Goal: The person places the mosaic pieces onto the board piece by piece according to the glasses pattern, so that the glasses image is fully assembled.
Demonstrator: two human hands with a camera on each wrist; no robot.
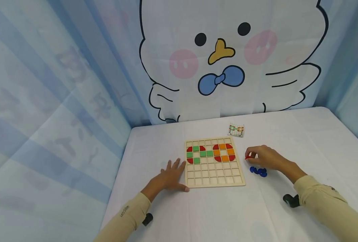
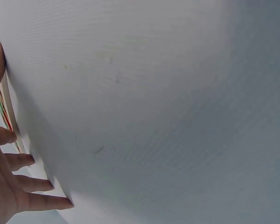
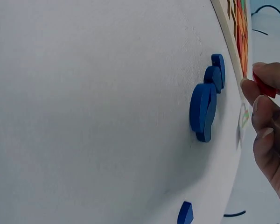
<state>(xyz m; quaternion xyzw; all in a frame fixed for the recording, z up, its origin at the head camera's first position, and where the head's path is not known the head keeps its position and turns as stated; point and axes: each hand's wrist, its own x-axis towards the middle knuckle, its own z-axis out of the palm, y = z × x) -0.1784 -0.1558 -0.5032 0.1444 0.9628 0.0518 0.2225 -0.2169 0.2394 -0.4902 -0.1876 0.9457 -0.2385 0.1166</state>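
Head view: below centre, my left hand spreads its fingers at the grid board's left edge; lower right, past blue pieces, my right hand pinches a red piece; beyond lies a small printed card.

Head view: pale blue fabric hangs along left side of frame, with broad diagonal bands of darker blue and blurred grey-blue motifs. Similar fabric at right edge, vertical folds. Upper centre: back panel printed with large white cartoon figure, black outline; dark eyes, pink cheeks, yellow beak, blue bow tie. Lower centre to right: white surface, far corners rounded, faint creases. Light diffuse; shadows soft. Wrist views: surface greyish, shaded unevenly.
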